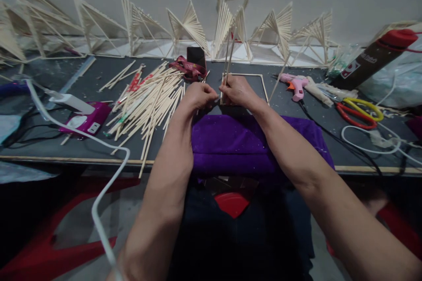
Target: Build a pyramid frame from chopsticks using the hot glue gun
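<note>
A square frame of thin wooden sticks (pixel 264 88) lies flat on the dark table, with one stick (pixel 279 78) rising at a slant from its right side. At the frame's left side my right hand (pixel 239 91) is closed around the lower part of upright wooden sticks (pixel 228 59). My left hand (pixel 200 95) is just to the left, its fingertips pinched together close to the frame's edge. Whatever lies between those fingertips is too small or hidden to name. A pile of loose wooden sticks (pixel 154 101) spreads beside my left hand.
Twisted stick structures (pixel 187 26) line the wall. A pink glue gun (pixel 298 87), scissors (pixel 356 114) and a dark bottle with a red cap (pixel 372 59) are at right. Purple cloth (pixel 234 140) covers the front edge. A magenta power adapter (pixel 87 118) and white cable (pixel 108 186) are at left.
</note>
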`<state>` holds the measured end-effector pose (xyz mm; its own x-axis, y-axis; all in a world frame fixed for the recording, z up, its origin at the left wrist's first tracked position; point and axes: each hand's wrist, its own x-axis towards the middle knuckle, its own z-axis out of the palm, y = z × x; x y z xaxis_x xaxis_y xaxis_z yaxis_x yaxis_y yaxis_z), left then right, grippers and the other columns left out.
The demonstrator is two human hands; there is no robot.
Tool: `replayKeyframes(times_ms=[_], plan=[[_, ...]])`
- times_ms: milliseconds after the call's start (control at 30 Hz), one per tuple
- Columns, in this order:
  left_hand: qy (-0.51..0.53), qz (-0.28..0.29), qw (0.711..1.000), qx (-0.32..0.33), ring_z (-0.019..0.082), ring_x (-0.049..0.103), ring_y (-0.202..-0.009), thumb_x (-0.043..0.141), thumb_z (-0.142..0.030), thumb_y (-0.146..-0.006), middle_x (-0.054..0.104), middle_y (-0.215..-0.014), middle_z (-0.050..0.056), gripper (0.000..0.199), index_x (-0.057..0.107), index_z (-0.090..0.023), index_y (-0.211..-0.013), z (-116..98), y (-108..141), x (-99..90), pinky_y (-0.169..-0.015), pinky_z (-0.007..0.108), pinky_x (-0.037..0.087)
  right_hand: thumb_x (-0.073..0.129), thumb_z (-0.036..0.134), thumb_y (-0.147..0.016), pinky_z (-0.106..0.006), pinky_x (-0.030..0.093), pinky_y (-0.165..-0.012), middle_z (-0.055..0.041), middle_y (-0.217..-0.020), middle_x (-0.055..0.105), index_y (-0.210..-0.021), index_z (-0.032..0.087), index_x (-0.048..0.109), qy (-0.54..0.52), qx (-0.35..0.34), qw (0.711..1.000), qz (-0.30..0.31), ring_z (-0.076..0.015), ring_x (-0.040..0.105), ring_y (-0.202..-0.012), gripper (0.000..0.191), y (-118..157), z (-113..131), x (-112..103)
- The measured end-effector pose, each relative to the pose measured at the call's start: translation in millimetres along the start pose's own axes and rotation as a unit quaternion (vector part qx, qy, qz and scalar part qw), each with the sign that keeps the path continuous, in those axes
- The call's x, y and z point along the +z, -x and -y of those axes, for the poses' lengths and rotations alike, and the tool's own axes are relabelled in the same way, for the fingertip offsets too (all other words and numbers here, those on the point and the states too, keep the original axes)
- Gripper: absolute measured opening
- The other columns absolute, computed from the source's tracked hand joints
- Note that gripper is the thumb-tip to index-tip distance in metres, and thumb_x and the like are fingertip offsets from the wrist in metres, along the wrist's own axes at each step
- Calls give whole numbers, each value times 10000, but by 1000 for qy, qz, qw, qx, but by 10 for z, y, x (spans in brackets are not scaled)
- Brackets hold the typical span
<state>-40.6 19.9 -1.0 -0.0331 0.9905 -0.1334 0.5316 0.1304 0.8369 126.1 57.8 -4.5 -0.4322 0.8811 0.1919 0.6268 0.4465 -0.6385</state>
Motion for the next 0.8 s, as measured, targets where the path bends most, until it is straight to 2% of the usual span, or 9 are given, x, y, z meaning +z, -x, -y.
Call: replayKeyframes(times_ms=[100, 233, 333, 467, 567, 700, 800], plan=[[67, -79, 994, 28, 96, 588, -521, 641, -239, -920, 694, -727, 24, 220, 614, -176, -710, -35, -1, -9, -480, 217, 370, 555, 169, -976, -296, 551, -807, -93, -910, 765, -884, 172, 678, 12, 3, 1000, -1, -220, 727, -935, 153, 7, 29, -25], [112, -124, 982, 88, 78, 592, -555, 590, -299, -998, 746, -887, 47, 240, 624, -172, -796, -177, 6, 24, -474, 200, 366, 539, 176, -990, -288, 539, -783, -59, -823, 752, -941, 166, 690, 2, 14, 1000, 13, -202, 726, -830, 160, 34, 63, -48], [102, -122, 980, 122, 107, 660, -661, 667, -269, -948, 766, -980, 48, 121, 726, -179, -1003, -371, 11, 47, -535, 201, 415, 514, 215, -1024, -291, 543, -722, -45, -771, 739, -1011, 178, 690, -37, 28, 999, 29, -192, 713, -704, 181, 41, 56, -35], [71, -78, 988, 115, 159, 701, -768, 702, -217, -887, 747, -879, 34, 244, 782, -178, -1114, -545, 11, 105, -612, 210, 460, 506, 203, -1031, -298, 543, -680, -45, -750, 723, -980, 186, 697, -61, 40, 996, 52, -193, 696, -641, 198, 17, 29, -5], [105, -87, 984, 119, 149, 680, -737, 685, -228, -882, 759, -904, 34, 287, 799, -186, -1142, -467, -8, 163, -594, 219, 455, 497, 181, -1029, -292, 527, -713, -51, -734, 708, -901, 172, 700, -36, 23, 998, 41, -203, 708, -707, 240, 11, 31, -5], [122, -105, 979, 123, 131, 657, -730, 684, -284, -884, 781, -980, 38, 311, 805, -211, -1161, -253, -44, 172, -569, 211, 424, 512, 231, -1046, -276, 503, -771, -58, -778, 728, -905, 173, 695, -9, -21, 999, 22, -207, 716, -839, 238, 24, 48, -34], [138, -86, 980, 111, 105, 606, -667, 711, -279, -845, 769, -923, 32, 262, 812, -199, -1073, -156, -38, 126, -542, 198, 391, 527, 249, -1040, -265, 494, -790, -56, -796, 736, -897, 177, 692, 5, -30, 999, 24, -203, 711, -878, 230, 20, 45, -54]])
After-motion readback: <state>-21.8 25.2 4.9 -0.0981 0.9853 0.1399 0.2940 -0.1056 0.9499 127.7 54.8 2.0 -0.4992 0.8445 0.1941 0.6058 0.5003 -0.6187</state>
